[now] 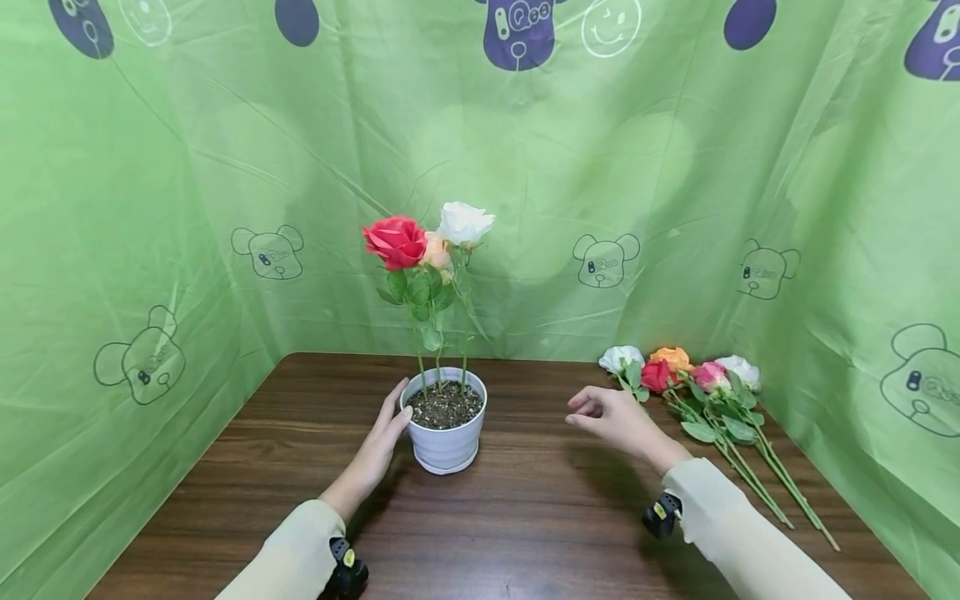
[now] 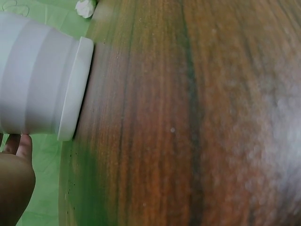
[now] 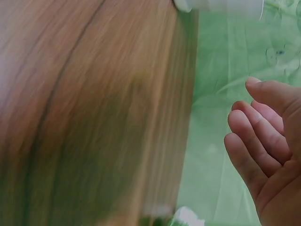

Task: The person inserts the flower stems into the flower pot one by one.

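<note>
One white, round, plastic-looking pot [image 1: 448, 447] sits against the left hand [image 1: 380, 439], fingers straight — best braced lightly; the right hand [image 1: 618, 419], loosely curled, holds nothing.

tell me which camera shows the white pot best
The head view: it shows the white pot from rim to base, with the soil inside. The left wrist view shows part of its wall and its base, cut off at the left; the right wrist view, only a small piece at the top edge.
</note>
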The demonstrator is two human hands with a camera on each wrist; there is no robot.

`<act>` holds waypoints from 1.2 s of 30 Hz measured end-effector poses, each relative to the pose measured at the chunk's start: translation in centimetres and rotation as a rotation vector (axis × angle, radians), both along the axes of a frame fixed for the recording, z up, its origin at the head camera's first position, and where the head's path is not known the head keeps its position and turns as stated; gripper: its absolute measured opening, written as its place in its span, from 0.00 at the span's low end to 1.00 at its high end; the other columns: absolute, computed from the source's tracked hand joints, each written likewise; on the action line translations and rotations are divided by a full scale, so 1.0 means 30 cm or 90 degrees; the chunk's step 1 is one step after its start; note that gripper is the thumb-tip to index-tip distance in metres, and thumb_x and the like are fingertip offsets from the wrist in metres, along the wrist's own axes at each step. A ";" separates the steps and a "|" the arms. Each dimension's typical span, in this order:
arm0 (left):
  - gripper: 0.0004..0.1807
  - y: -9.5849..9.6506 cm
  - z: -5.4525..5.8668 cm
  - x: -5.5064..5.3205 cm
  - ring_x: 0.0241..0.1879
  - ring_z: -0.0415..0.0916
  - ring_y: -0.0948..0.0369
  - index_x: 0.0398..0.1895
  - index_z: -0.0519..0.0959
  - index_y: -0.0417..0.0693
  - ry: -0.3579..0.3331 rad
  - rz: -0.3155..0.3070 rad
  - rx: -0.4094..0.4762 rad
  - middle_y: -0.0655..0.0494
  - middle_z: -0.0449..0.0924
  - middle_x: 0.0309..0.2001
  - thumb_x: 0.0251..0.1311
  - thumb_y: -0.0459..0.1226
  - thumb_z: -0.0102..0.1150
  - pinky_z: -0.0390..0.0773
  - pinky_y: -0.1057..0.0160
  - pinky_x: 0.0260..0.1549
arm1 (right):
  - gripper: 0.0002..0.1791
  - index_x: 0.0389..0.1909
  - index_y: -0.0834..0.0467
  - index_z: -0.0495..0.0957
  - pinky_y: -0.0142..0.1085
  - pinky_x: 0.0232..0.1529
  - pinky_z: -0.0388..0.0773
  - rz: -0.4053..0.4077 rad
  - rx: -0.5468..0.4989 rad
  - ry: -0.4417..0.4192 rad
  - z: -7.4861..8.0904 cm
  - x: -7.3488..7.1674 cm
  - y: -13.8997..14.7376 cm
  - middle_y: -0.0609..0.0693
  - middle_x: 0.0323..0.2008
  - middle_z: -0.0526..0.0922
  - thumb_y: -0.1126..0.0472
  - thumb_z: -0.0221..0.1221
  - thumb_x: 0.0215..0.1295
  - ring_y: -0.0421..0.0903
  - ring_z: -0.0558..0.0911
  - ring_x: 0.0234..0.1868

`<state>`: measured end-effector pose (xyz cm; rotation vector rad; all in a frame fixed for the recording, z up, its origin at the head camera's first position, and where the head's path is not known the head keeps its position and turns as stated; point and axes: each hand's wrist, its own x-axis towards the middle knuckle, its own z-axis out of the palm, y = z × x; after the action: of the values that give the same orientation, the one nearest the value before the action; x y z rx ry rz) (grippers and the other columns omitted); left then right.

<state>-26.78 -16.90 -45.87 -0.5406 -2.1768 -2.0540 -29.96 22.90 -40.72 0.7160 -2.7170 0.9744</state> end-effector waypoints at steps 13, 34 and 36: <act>0.32 -0.001 -0.007 0.002 0.75 0.43 0.45 0.80 0.45 0.47 -0.010 0.003 0.001 0.40 0.42 0.78 0.79 0.43 0.38 0.49 0.40 0.68 | 0.14 0.44 0.59 0.83 0.40 0.37 0.79 -0.099 0.019 -0.046 -0.068 0.033 0.220 0.44 0.33 0.87 0.54 0.68 0.64 0.43 0.84 0.36; 0.32 0.000 -0.004 -0.002 0.75 0.42 0.47 0.80 0.45 0.46 -0.010 0.001 0.007 0.41 0.42 0.79 0.79 0.42 0.38 0.49 0.41 0.69 | 0.24 0.50 0.69 0.78 0.37 0.23 0.78 -0.177 0.010 -0.186 -0.168 0.095 0.387 0.48 0.26 0.79 0.55 0.70 0.61 0.46 0.79 0.25; 0.32 0.000 -0.004 -0.001 0.75 0.43 0.47 0.80 0.45 0.48 -0.013 0.004 0.005 0.41 0.43 0.79 0.79 0.42 0.38 0.49 0.41 0.69 | 0.25 0.49 0.69 0.77 0.39 0.23 0.79 -0.188 0.011 -0.207 -0.165 0.100 0.385 0.49 0.25 0.79 0.54 0.70 0.61 0.46 0.79 0.24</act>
<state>-26.81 -16.91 -45.98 -0.5132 -2.1770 -2.0737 -26.97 34.45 -45.68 0.1550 -2.9899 1.0729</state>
